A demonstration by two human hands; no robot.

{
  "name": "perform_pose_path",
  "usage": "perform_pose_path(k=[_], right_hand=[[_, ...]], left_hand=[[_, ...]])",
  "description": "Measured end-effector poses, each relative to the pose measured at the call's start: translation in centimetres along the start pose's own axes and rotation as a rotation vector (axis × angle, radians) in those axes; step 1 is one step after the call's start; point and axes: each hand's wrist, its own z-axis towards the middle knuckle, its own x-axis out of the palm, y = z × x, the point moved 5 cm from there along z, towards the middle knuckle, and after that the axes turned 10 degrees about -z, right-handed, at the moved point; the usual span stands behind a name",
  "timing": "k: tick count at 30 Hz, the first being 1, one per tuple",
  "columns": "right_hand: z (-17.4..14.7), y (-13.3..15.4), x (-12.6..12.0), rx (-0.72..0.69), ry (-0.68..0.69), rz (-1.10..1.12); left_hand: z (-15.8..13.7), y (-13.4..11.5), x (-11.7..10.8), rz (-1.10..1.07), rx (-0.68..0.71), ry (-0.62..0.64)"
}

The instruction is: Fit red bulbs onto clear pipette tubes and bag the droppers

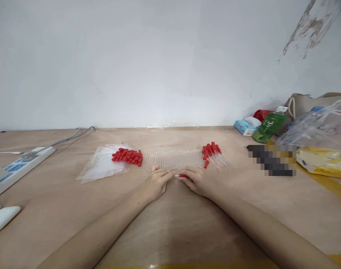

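One clear tube [177,175], one red bulb [183,176].
Your left hand [159,182] pinches the tube, your right hand [197,180] the bulb; beyond, one tube row [174,159], too dense to count, between one bulb pile [128,156] and one capped bundle [213,148]; farther, one green bottle [268,127].

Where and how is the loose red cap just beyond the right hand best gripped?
Probably by a thumb-and-finger pinch across its sides at mid-length, coming from the near side: the red cap is small and elongated, points roughly away from the person, and has clear tubes to its left and right.
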Motion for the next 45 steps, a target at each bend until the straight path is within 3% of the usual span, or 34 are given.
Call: perform_pose_path(k=[3,7,11,13,16,20,22,25,27,30,32,35,39,45], right_hand=[[0.2,-0.6,-0.1,0.128,-0.049,0.164],[0.4,-2.5,-0.9,0.412,-0.208,0.424],[0.5,-6.1,-4.0,0.575,-0.338,0.502],[0.7,-8.6,-6.1,0.648,-0.32,0.388],[0.9,-11.9,-8.5,0.695,-0.21,-0.006],[0.8,-14.3,-7.8,0.774,0.009,-0.352],[0.6,-14.6,-7.0,0.819,0.06,-0.447],[0.3,-14.4,-6.6,0.844,0.019,-0.548],[0.5,-13.8,-6.5,0.728,0.024,-0.555],[1.0,-12.3,-6.0,0.428,0.174,-0.508],[1.0,-11.5,-5.7,0.331,0.261,-0.52],[1.0,-11.1,-5.4,0.385,0.296,-0.604],[0.6,-11.1,-4.9,0.574,0.276,-0.687],[0.4,-11.0,-4.4,0.755,0.211,-0.685]], left_hand=[[0.1,0.2,0.1,-0.054,-0.097,0.023],[0.5,0.1,-0.8,-0.105,-0.178,0.014],[0.3,1.3,-2.2,-0.008,-0.323,-0.058],[0.0,2.6,-2.7,0.087,-0.42,-0.115],[-0.6,4.3,-2.8,0.213,-0.531,-0.156],[-0.9,5.1,-2.5,0.261,-0.579,-0.131],[-1.0,5.1,-2.4,0.262,-0.578,-0.126],[-1.1,5.0,-2.5,0.265,-0.583,-0.13],[-1.2,5.0,-2.5,0.271,-0.593,-0.126],[-1.2,5.1,-2.4,0.284,-0.612,-0.114],[-1.2,5.2,-2.3,0.298,-0.634,-0.108],[-1.3,5.2,-2.6,0.347,-0.689,-0.116],[-1.4,5.3,-3.2,0.41,-0.763,-0.131],[-1.2,4.9,-3.4,0.429,-0.762,-0.11]])
